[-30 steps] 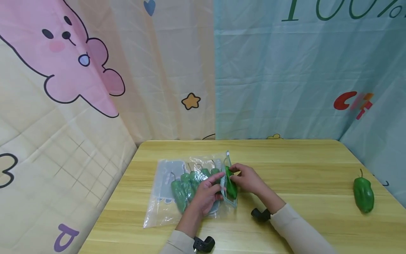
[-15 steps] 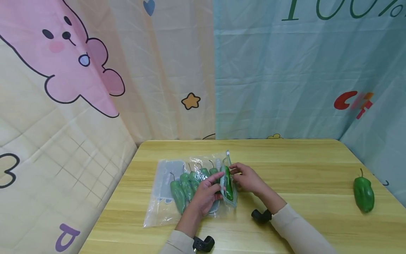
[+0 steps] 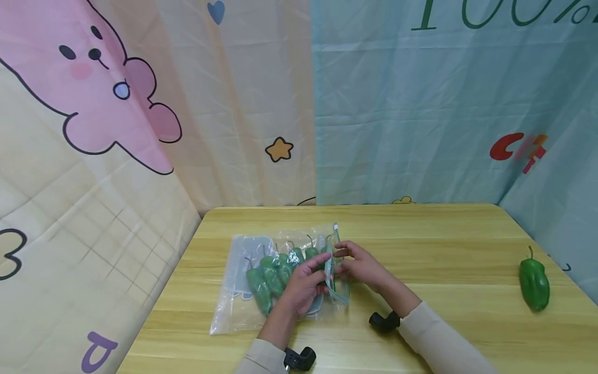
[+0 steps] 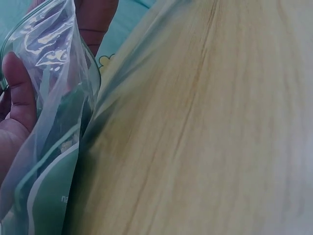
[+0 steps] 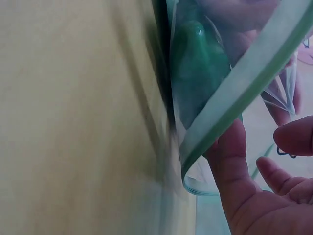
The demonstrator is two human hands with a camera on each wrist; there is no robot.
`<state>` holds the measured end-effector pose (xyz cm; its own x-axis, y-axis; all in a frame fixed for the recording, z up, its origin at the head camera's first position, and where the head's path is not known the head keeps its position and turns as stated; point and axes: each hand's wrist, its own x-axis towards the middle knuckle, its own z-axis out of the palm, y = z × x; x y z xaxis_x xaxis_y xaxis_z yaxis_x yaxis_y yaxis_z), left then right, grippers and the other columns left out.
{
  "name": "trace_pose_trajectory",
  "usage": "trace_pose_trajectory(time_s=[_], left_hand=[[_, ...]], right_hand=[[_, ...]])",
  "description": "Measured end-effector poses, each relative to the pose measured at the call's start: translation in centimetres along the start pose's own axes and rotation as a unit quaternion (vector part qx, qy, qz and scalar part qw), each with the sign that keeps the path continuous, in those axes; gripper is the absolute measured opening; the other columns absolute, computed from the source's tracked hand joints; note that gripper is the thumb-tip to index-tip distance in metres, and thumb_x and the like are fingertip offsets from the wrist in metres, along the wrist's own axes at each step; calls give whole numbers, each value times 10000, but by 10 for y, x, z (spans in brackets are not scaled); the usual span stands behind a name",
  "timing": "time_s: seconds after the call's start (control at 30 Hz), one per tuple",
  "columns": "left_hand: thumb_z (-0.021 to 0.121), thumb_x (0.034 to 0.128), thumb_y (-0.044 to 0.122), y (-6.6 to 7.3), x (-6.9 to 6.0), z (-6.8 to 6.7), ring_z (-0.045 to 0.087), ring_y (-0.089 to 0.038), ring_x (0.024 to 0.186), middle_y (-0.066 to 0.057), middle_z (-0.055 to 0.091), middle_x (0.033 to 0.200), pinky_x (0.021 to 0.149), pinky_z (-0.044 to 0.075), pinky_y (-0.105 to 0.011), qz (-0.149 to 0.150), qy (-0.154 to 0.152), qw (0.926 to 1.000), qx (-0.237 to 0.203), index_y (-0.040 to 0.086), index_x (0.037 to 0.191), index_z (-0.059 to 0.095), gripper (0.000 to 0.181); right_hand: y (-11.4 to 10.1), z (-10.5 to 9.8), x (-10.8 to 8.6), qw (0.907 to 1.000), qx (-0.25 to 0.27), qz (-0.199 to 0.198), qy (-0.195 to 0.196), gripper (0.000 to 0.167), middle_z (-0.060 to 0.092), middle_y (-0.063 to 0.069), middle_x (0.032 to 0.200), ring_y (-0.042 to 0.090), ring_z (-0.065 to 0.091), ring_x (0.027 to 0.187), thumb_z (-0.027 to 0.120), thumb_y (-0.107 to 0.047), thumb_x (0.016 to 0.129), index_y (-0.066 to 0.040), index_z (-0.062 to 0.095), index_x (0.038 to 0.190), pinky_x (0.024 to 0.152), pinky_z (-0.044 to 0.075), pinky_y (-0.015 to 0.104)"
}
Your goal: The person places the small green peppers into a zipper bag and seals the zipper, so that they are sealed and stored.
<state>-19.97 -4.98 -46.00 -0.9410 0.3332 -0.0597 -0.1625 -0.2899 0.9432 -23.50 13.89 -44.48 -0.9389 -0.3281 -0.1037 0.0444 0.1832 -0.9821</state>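
A clear zip bag (image 3: 223, 318) lies on the table, its mouth with the pale green zip edge (image 5: 244, 93) gaping to the right. Inside are several green peppers (image 3: 259, 291), lined up side by side. My left hand (image 3: 303, 288) holds the bag near its mouth, thumb and fingers on either side of the film. At the opening is my right hand (image 3: 363, 267), its fingers reaching in past the zip edge, with thumb apart. In the right wrist view a green pepper (image 5: 198, 68) shows through the film, beyond those fingertips.
One green pepper (image 3: 534, 284) lies by itself at the right side of the wooden table (image 3: 448, 322). Printed curtains (image 3: 402, 114) hang behind and beside the table. Each wrist wears a black camera mount (image 3: 300, 359).
The pepper at the bag's mouth has gone inside, pushed left by my right hand. The peppers in the bag have shifted a little left. My left hand stays where it was.
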Motion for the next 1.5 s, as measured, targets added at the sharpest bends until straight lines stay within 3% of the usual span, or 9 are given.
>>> trace_pose_trajectory(time_s=[0.33, 0.67, 1.0, 1.5], left_hand=[[565, 900, -19, -4, 1, -4, 584, -161, 810, -148, 583, 1140, 633, 511, -234, -198, 88, 9998, -27, 51, 1407, 546, 512], [552, 903, -30, -13, 3, -9, 595, -156, 824, -167, 570, 1153, 632, 522, -228, -287, 56, 9991, -304, 56, 1413, 541, 518], [560, 910, -20, -16, 4, -8, 604, -171, 835, -182, 587, 1101, 637, 532, -228, -350, 5, 9992, -168, 49, 1399, 553, 493], [555, 912, -10, -17, 5, -9, 600, -153, 792, -145, 611, 1032, 643, 530, -219, -390, 107, 9990, -203, 31, 1397, 544, 487]], right_hand=[[2, -2, -5, 9989, 104, -59, -447, 565, 441, 274, 1392, 286, 646, 995, 524, 7, 942, -13, 335, 1475, 831, 566, 444], [1, -14, -9, 9988, -493, -29, 27, 545, 501, 214, 1370, 299, 631, 1026, 565, -49, 926, -22, 412, 1448, 816, 570, 442], [7, -47, -20, 9969, -729, -296, 36, 484, 457, 277, 1388, 334, 638, 1037, 529, -62, 978, 21, 399, 1436, 861, 552, 469], [10, -102, -51, 9943, -862, -546, 312, 534, 386, 311, 1430, 405, 602, 1094, 545, -110, 992, 48, 341, 1459, 868, 543, 469]])
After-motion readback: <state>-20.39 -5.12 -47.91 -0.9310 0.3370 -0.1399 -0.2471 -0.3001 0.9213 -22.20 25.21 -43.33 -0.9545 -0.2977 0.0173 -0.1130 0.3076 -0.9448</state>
